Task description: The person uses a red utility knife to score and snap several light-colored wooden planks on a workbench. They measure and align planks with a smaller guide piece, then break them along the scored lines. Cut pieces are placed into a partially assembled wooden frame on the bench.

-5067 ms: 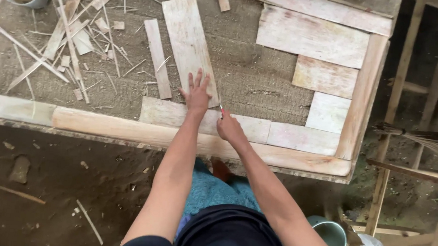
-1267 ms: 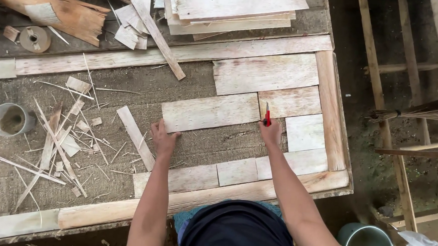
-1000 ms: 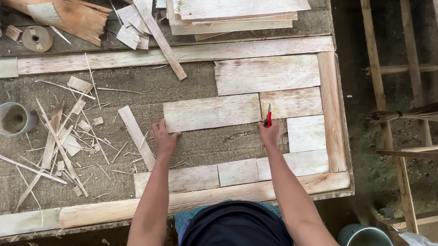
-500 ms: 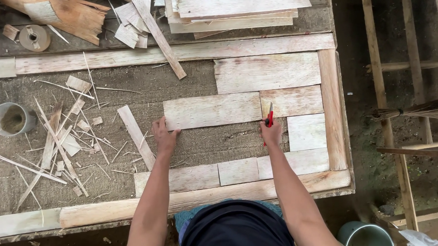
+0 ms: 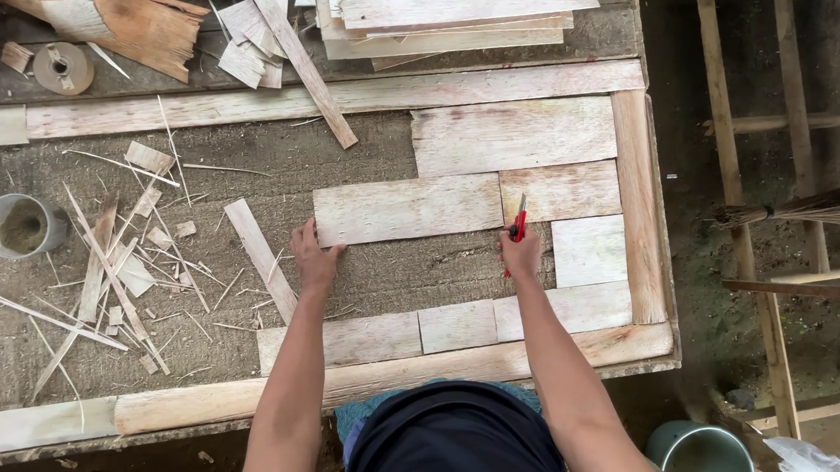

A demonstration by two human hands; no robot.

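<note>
The thin pale wood panel (image 5: pixel 407 209) lies flat on the grey tabletop (image 5: pixel 367 147), inside the frame of wooden strips (image 5: pixel 351 96). The left hand (image 5: pixel 314 257) presses flat on its lower left corner; the right hand (image 5: pixel 521 251) is closed around a red cutter (image 5: pixel 517 222) at its right end. The sheet looks light, stiff and splintery, likely brittle; best held by its long edges.

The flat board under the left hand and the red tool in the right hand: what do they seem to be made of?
The board looks like thin, pale, unfinished wood: rough grain, ragged edges, no paint. The left hand presses on its lower left corner. The red tool in the right hand looks like plastic, smooth and bright; it may be a cutter or a pencil, too small to tell.
</note>
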